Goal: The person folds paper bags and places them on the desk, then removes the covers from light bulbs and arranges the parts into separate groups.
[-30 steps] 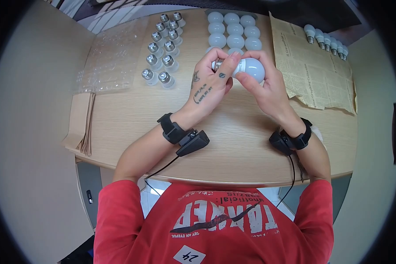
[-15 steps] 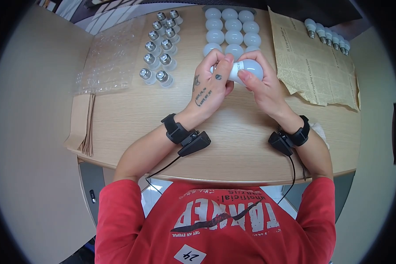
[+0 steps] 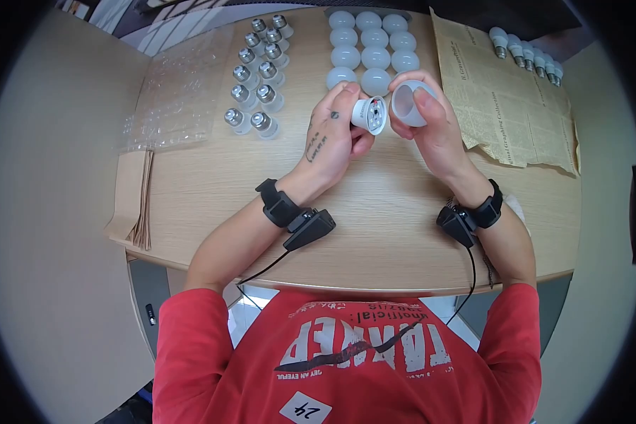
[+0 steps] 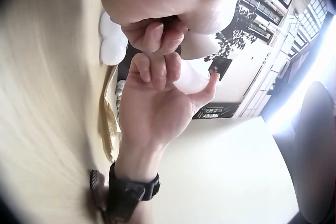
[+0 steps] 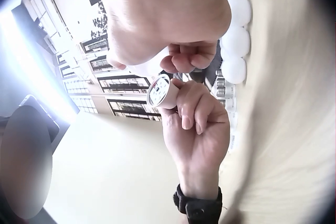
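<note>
My left hand (image 3: 330,134) grips a white bulb base (image 3: 369,115), its round inner face with small parts turned toward the right hand. In my right hand (image 3: 438,131) is a frosted dome cover (image 3: 408,103), its hollow opening showing, thumb at the rim. Base and cover are apart, with a small gap between them. The right wrist view shows the base (image 5: 163,92) pinched in the left hand's fingers (image 5: 197,108). From the left wrist, the cover (image 4: 191,77) appears partly behind the right hand (image 4: 155,103).
Upright bases with metal screw caps (image 3: 263,126) stand in two columns at left. Round white domes (image 3: 376,58) form rows at the back. Beyond are bubble wrap (image 3: 173,92), folded brown paper (image 3: 131,191), and a printed sheet (image 3: 505,106) with small bulbs (image 3: 516,51) at its edge.
The bulb that both hands held together is now in two parts. The right hand has the dome cover, tilted open, and the left hand keeps the base, its inner face newly visible.
</note>
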Demonstrator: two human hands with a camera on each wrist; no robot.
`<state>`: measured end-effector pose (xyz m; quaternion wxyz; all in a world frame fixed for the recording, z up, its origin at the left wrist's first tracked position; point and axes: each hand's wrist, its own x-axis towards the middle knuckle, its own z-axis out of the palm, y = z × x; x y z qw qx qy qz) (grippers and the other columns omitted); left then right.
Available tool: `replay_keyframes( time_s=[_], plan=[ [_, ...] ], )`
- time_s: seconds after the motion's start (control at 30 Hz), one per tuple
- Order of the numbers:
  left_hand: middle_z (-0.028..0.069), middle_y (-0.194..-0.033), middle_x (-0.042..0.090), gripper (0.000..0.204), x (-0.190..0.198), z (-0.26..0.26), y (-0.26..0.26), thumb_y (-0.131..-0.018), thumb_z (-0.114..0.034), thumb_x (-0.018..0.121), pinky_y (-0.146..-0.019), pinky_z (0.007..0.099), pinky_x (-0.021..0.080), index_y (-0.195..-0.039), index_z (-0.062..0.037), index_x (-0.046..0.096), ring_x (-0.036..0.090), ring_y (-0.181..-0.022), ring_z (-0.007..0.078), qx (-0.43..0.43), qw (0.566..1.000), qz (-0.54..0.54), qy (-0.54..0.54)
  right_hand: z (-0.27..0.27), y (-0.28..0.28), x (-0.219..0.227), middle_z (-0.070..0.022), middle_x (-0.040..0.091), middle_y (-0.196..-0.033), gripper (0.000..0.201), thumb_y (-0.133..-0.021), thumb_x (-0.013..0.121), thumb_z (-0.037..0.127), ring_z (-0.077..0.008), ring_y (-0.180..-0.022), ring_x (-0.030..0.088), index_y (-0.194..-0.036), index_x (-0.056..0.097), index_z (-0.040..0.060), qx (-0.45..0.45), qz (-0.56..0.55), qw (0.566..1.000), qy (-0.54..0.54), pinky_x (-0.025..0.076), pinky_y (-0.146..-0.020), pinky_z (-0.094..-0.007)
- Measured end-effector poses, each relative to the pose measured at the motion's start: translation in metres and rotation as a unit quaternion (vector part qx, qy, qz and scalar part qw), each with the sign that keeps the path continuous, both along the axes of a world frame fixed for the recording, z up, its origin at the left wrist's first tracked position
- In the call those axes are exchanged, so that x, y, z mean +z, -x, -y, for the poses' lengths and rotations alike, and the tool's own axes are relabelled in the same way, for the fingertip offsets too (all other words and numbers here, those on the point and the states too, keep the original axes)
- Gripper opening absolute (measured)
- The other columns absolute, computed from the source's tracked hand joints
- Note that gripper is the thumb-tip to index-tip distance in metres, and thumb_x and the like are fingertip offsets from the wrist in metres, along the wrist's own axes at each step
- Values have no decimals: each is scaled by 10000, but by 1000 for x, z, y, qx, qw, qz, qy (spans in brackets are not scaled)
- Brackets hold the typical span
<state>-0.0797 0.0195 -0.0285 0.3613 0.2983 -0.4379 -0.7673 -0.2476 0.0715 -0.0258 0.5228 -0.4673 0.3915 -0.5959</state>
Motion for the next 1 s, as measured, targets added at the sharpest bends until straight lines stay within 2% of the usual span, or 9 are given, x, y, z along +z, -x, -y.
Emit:
replay_keyframes(
  time_s=[0.27, 0.37, 0.43, 0.5, 0.6, 0.67, 0.77, 0.93, 1.0],
  plan=[
    [1, -655, 420, 356, 8, -4, -6, -1045, -430, 477, -450, 230, 267, -964, -87, 527, 394, -500, 79, -10, 997, 64, 35, 5, 1, -1, -2, 548, -875, 347, -1016, 574, 421, -90, -688, 472, -1149, 565, 100, -43, -18, 999, -19, 394, -630, -233],
    [-2, -663, 449, 339, 5, -1, -9, -1049, -413, 493, -450, 221, 261, -969, -87, 538, 414, -500, 75, -24, 996, 71, 44, 6, 3, 0, -15, 545, -899, 369, -1036, 517, 437, -100, -707, 481, -1175, 551, 97, -42, -32, 998, -22, 401, -647, -242],
    [-7, -677, 499, 319, 4, 1, -10, -1037, -394, 537, -464, 226, 301, -955, -87, 567, 445, -508, 72, -23, 994, 92, 59, 7, 5, 1, -32, 537, -911, 398, -1058, 441, 446, -118, -739, 494, -1211, 525, 89, -38, -47, 998, -29, 402, -666, -249],
    [-9, -697, 536, 306, 1, 4, -12, -1027, -378, 570, -474, 228, 329, -960, -80, 591, 470, -524, 73, -27, 983, 143, 111, 7, 6, 2, -20, 541, -892, 375, -1046, 482, 441, -101, -701, 480, -1180, 547, 97, -53, -41, 998, -17, 403, -654, -249],
    [11, -734, 582, 291, -1, 10, -21, -1008, -352, 605, -500, 242, 379, -988, -62, 624, 522, -567, 95, -28, 925, 261, 276, 9, 13, 4, -22, 557, -889, 353, -1041, 497, 409, -93, -685, 486, -1188, 553, 93, -67, -78, 995, 6, 409, -646, -249],
    [44, -759, 631, 271, 5, 12, -27, -990, -325, 635, -540, 270, 446, -1000, -55, 651, 589, -605, 129, -15, 846, 331, 418, 9, 21, 10, -32, 571, -896, 354, -1027, 521, 383, -97, -697, 507, -1216, 546, 85, -81, -148, 986, 8, 424, -653, -254],
    [109, -827, 682, 245, 2, 19, -34, -966, -287, 660, -612, 324, 511, -1015, -47, 665, 662, -672, 201, 2, 742, 392, 544, 8, 29, 25, -57, 603, -924, 402, -968, 613, 349, -122, -742, 557, -1251, 543, 73, -123, -304, 945, 5, 465, -690, -278],
    [136, -889, 686, 251, 4, 21, -40, -957, -283, 669, -638, 357, 547, -1016, -39, 660, 691, -708, 258, -9, 681, 457, 572, 5, 40, 42, -134, 669, -1043, 490, -823, 764, 281, -256, -884, 651, -1218, 581, 56, -197, -514, 834, 20, 520, -801, -371],
    [128, -890, 680, 252, 2, 20, -41, -954, -285, 671, -629, 363, 551, -1015, -40, 658, 691, -705, 264, -8, 659, 471, 586, 1, 46, 43, -152, 671, -1098, 474, -812, 758, 253, -308, -963, 653, -1201, 586, 44, -175, -561, 809, 33, 517, -838, -398]
  ],
)
